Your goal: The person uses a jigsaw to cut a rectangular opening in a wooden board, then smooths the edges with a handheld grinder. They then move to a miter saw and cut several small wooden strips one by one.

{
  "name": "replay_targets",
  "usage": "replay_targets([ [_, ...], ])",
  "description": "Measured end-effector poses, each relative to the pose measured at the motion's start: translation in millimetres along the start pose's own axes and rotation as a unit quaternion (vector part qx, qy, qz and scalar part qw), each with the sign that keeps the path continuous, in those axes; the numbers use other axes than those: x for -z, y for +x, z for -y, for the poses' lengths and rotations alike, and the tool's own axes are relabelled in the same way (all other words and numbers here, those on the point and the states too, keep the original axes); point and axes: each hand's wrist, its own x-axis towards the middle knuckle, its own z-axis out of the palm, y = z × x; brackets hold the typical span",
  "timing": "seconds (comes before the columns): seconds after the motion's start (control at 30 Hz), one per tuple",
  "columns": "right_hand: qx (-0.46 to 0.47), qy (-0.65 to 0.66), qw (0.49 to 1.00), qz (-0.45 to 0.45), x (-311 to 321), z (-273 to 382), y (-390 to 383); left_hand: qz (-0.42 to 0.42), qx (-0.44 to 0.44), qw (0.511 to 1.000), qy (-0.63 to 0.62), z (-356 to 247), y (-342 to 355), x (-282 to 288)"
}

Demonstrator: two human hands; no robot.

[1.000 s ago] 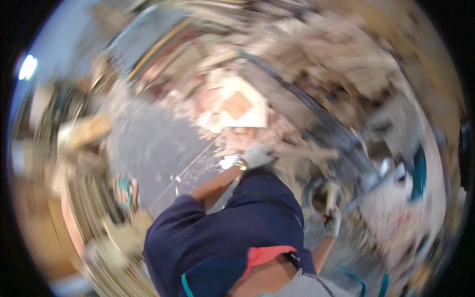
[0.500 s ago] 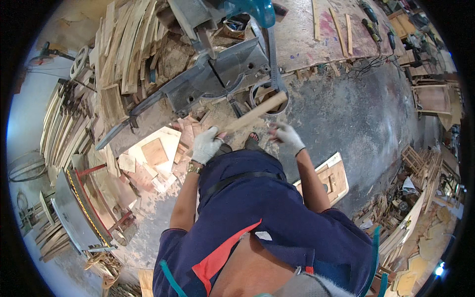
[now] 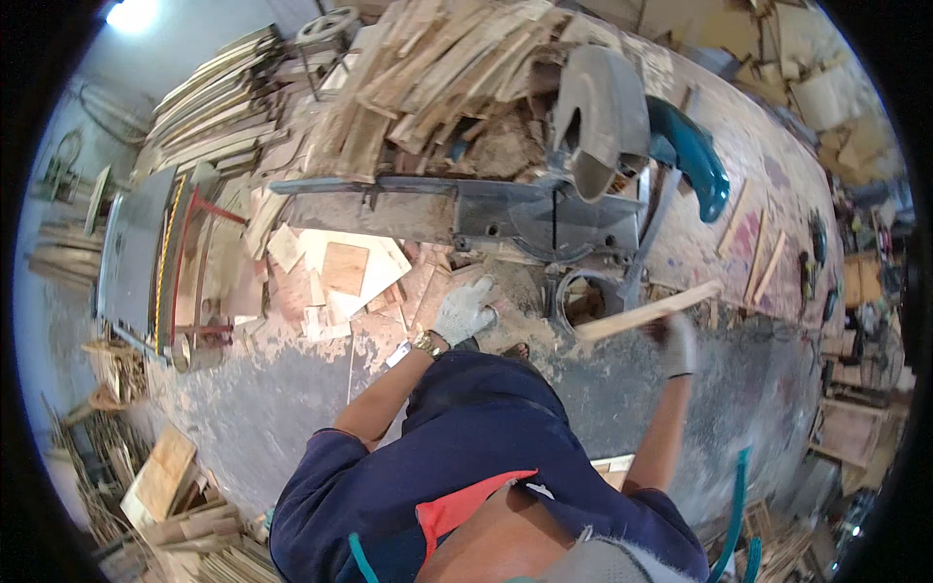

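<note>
In my right hand, in a pale work glove, is a short wooden strip, gripped from beneath near its right half. My fingers there are partly smeared by motion. The strip slants up to the right, passing over a round bin that has wood offcuts in it. My left hand, also gloved, holds nothing and has its fingers extended over the dusty floor just in front of the mitre saw. That saw's grey base and fence lie ahead, and its blade guard and teal handle rise at the right.
Wood strips are heaped behind the saw. Pale board offcuts lie left of my left hand. A table-like machine with a grey top stands far left. Thin sticks and power tools lie at the right.
The wooden strip has passed from my left hand to my right and moved rightward. My left hand is now free. The view has turned, so the saw appears farther right.
</note>
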Motion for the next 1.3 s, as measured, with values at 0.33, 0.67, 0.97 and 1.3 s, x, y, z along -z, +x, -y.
replay_targets([
  [0.33, 0.234, 0.064, 0.931, -0.272, 92.3, 48.5, 93.5, -0.187, 0.133, 0.967, -0.107, 45.9, -35.0, 33.0],
  [0.67, -0.011, 0.076, 0.985, -0.156, -81.7, -160.6, -24.1, -0.266, 0.018, 0.962, -0.051, 69.8, 79.4, 107.4],
  [0.97, 0.04, -0.059, 0.985, -0.155, -116.6, -171.4, -77.1, -0.269, 0.02, 0.906, 0.326, 64.9, 291.4, 206.4],
  [1.3, 0.017, -0.068, 0.989, -0.132, -129.4, -184.4, -88.6, -0.175, -0.022, 0.97, 0.168, 89.3, 292.5, 206.1],
])
